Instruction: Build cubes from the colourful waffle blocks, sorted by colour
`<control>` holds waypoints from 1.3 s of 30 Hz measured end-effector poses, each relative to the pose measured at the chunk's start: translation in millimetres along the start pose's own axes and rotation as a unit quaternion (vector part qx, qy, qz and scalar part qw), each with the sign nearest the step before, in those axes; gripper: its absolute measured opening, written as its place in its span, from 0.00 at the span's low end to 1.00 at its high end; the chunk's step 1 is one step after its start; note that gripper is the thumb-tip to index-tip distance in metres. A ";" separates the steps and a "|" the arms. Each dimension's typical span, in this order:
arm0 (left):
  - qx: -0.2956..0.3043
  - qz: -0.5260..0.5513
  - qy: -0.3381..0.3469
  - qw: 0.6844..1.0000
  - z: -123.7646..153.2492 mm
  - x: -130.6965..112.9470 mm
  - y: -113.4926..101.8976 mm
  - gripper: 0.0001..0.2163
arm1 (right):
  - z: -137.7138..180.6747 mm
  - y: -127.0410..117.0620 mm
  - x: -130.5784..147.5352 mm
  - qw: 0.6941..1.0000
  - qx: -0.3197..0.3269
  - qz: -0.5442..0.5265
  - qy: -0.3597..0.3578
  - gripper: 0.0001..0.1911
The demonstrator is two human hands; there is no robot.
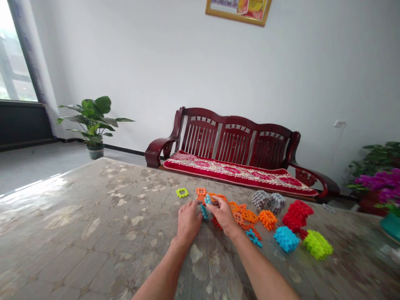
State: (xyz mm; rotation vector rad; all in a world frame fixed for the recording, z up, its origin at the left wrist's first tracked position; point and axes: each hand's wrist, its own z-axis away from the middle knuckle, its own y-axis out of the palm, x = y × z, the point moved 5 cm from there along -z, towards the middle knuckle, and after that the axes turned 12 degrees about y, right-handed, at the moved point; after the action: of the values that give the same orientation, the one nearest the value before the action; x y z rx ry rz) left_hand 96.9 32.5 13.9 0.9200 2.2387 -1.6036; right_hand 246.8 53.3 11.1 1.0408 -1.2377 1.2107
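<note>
My left hand (188, 220) and my right hand (223, 213) meet over the table, fingers curled around small blue interlocking plastic pieces (205, 207) held between them. Loose orange flat pieces (242, 214) lie just right of my right hand. A single yellow-green square piece (182, 192) lies to the far left of the hands. Built cubes stand further right: orange (268, 219), blue (286, 238), lime (318, 244), a red cluster (296, 215) and two grey ones (268, 201).
The table (93, 225) has a glossy patterned cover. Behind it stands a dark wooden bench (237, 146) with a red cushion. A potted plant (93, 121) is on the floor at left; purple flowers (381, 183) and a teal pot (391, 225) are at right.
</note>
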 end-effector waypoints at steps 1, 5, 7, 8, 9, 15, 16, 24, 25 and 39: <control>-0.002 0.003 0.011 1.000 0.0 -2.0 -0.4 0.17 | 1.4 -4.3 0.2 1.000 -0.010 -0.017 0.008 0.31; 0.001 0.017 0.059 0.998 1.0 -10.2 -0.4 0.17 | 4.9 -25.3 0.7 0.997 -0.047 -0.054 0.022 0.31; 0.016 0.036 0.087 0.995 1.7 -14.2 1.3 0.15 | 5.6 -35.1 -0.5 0.996 -0.067 -0.053 0.018 0.32; 0.026 0.043 0.101 0.994 2.1 -16.1 2.2 0.14 | 5.6 -39.0 -1.8 0.996 -0.075 -0.049 0.018 0.32; 0.035 0.047 0.113 0.992 2.5 -17.5 3.1 0.14 | 5.4 -42.0 -3.4 0.995 -0.083 -0.043 0.017 0.32; 0.073 0.025 0.170 0.982 5.6 -22.9 8.4 0.17 | 0.6 -40.0 -0.5 0.995 -0.091 0.007 -0.026 0.30; 0.076 0.021 0.183 0.980 6.2 -23.8 9.3 0.17 | -0.2 -37.5 1.7 0.995 -0.088 0.017 -0.036 0.30; 0.090 0.026 0.181 0.979 4.8 -21.3 12.4 0.10 | -1.5 -26.1 -4.6 0.992 -0.048 -0.086 0.082 0.30; 0.092 0.026 0.180 0.979 4.7 -22.0 12.0 0.10 | -0.7 -26.6 -5.4 0.989 -0.045 -0.102 0.097 0.29; 0.080 -0.031 0.035 0.996 2.6 -17.4 3.4 0.14 | 22.1 -23.2 -0.7 0.994 -0.016 -0.086 0.058 0.29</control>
State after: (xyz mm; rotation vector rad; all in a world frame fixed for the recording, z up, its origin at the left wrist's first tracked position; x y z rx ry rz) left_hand 112.0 24.7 19.5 0.9696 2.2306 -1.8275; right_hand 267.5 28.9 13.7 1.0182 -1.0527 1.0979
